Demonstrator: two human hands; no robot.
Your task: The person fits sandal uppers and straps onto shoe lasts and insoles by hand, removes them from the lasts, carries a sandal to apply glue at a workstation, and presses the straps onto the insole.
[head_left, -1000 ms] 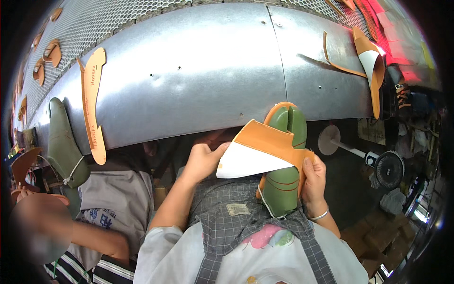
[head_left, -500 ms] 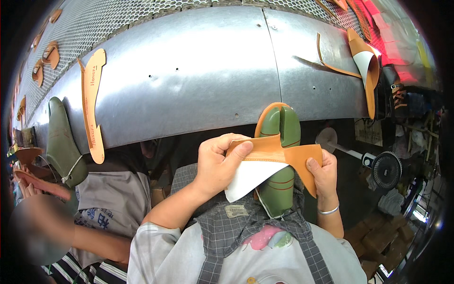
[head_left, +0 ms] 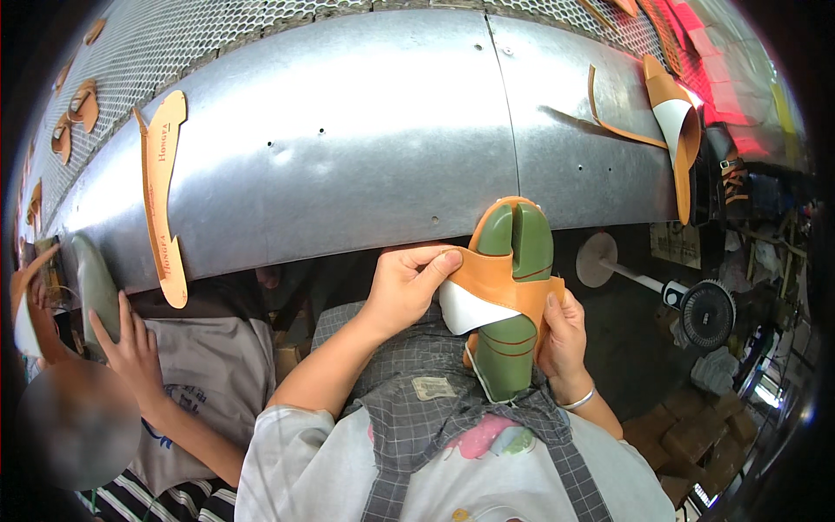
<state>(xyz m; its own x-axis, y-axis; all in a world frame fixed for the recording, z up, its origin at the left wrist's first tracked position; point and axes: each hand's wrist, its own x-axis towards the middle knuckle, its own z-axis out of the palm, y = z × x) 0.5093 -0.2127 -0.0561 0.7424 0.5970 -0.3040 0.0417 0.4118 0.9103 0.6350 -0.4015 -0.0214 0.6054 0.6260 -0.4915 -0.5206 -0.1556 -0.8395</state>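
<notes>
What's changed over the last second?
The tan-and-white upper, spread wide half a second ago, now curves around the central green last. Left hand and right hand both keep hold; the right moved leftward. A co-worker's hand has come onto the far-left last, now lower in view. Fan and metal bench unchanged.

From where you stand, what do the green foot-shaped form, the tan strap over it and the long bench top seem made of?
Green form: probably hard plastic, smooth with a slight sheen. Tan strap: leather or imitation, I can't tell which; smooth-faced and softly curving. Bench top: likely bare sheet metal, grey with bright glare, small holes and a seam.
</notes>
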